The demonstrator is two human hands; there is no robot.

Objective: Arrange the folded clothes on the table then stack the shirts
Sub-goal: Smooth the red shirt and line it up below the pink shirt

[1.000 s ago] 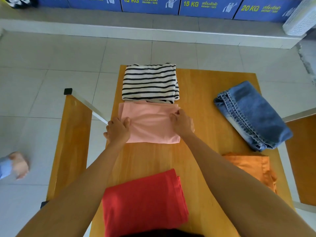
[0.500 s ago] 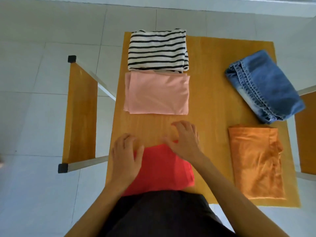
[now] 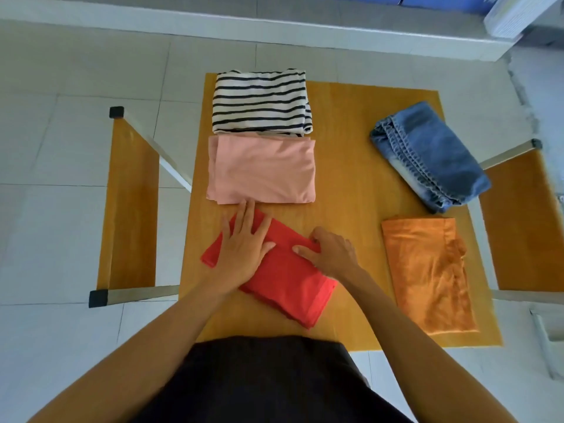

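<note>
A folded red shirt (image 3: 290, 282) lies askew on the wooden table (image 3: 345, 178), just below a folded pink shirt (image 3: 262, 169). Beyond the pink one sits a folded black-and-white striped shirt (image 3: 259, 102) at the table's far edge. My left hand (image 3: 244, 242) presses flat on the red shirt's left part, fingertips reaching the pink shirt's near edge. My right hand (image 3: 332, 254) grips the red shirt's far right edge, fingers curled over it and thumb on top. Folded blue jeans (image 3: 427, 154) and a folded orange garment (image 3: 427, 270) lie on the right side.
A wooden bench (image 3: 131, 209) with a metal frame stands left of the table, and another bench (image 3: 525, 221) stands on the right. Pale tiled floor surrounds them, with a raised ledge (image 3: 305, 29) along the back.
Both hands left the pink shirt and came down onto the red shirt. The red shirt has slid up toward the pink one and turned askew. The camera view shifted.
</note>
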